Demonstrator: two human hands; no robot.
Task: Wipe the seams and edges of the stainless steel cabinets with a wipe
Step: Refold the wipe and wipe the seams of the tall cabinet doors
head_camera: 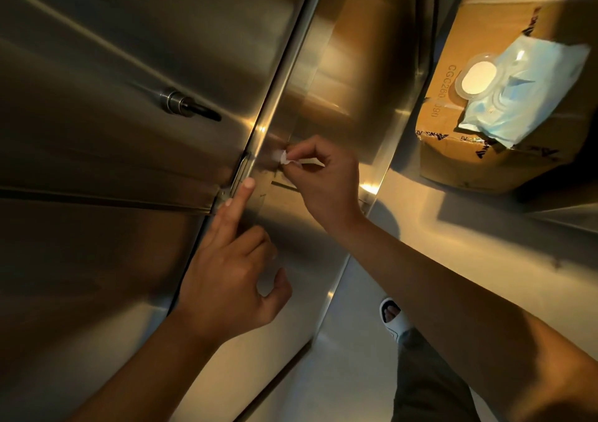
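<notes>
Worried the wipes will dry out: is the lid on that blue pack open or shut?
Shut, as far as shows: the pack of wipes lies on the cardboard box, its round lid flat.

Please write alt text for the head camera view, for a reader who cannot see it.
The right hand pinches a small white wipe against a steel cabinet edge, while the left hand points one finger at the seam. A blue wipe pack lies on a cardboard box.

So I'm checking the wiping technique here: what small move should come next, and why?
Probably draw the right hand with its pinched wipe left onto the vertical seam and run it along. The wipe sits on the flat panel just beside the seam, while the left hand points one finger at the hinge there.
</notes>
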